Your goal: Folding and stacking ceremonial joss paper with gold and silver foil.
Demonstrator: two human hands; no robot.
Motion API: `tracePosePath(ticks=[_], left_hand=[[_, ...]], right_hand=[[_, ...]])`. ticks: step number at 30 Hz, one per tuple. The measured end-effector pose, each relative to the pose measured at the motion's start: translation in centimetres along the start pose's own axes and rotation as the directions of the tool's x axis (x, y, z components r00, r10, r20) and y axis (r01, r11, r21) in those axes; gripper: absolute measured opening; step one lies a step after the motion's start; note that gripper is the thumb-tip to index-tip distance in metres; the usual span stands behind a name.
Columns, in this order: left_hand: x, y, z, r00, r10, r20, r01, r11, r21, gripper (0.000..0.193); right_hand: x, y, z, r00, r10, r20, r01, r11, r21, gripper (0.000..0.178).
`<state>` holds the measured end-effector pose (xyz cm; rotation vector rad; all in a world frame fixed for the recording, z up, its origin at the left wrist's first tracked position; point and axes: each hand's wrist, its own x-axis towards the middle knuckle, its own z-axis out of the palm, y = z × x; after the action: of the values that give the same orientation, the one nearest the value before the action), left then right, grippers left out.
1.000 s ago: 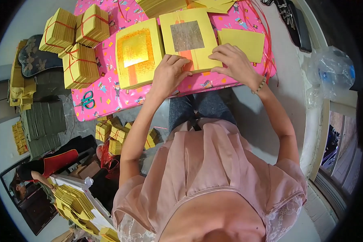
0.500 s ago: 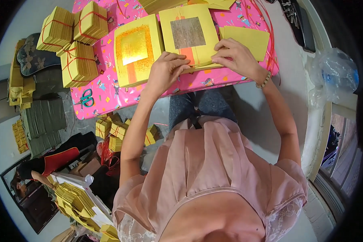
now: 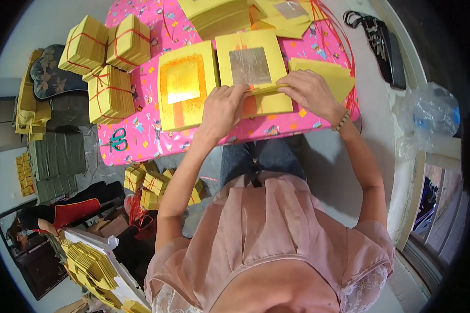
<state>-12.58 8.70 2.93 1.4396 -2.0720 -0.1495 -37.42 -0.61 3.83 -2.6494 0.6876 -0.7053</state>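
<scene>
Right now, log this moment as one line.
left hand: on silver-foil yellow sheet | right hand: folding its lower edge | surface: pink table | beside: gold-foil sheet

Left hand and right hand pinch the near edge of a silver-foiled yellow paper stack on the pink worktop.

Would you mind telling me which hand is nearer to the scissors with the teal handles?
Left. The left hand rests on the yellow sheets a short way right of the scissors; the right hand lies farther right, beyond the left.
</scene>
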Motion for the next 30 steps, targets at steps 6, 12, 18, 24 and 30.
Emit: tracePosePath(ticks=[6,12,18,24,30], left_hand=[[1.4,0.4,0.2,0.955,0.174,-0.238,-0.114,0.962,0.247,0.051],[3.6,-0.7,2.4,0.993,0.118,-0.007,-0.113,0.967,0.23,0.065],[5.7,-3.3,3.8,0.995,0.061,0.079,-0.079,0.964,0.255,0.071],[6.4,-4.7,4.5,0.992,0.039,0.117,-0.062,0.978,0.201,0.07],[6.6,-5.3,4.6,0.989,0.021,0.146,-0.048,0.981,0.185,0.069]], right_hand=[[5.2,2.4,-1.3,0.976,0.22,-0.01,-0.215,0.961,0.173,0.026],[8.9,6.1,-0.4,0.945,0.323,0.061,-0.328,0.924,0.198,0.031],[10.4,11.1,2.3,0.972,0.229,0.046,-0.233,0.959,0.159,0.032],[10.6,12.6,3.6,0.97,0.242,0.03,-0.243,0.969,0.049,0.03],[11.1,12.1,3.3,0.969,0.243,0.052,-0.242,0.97,-0.022,0.029]])
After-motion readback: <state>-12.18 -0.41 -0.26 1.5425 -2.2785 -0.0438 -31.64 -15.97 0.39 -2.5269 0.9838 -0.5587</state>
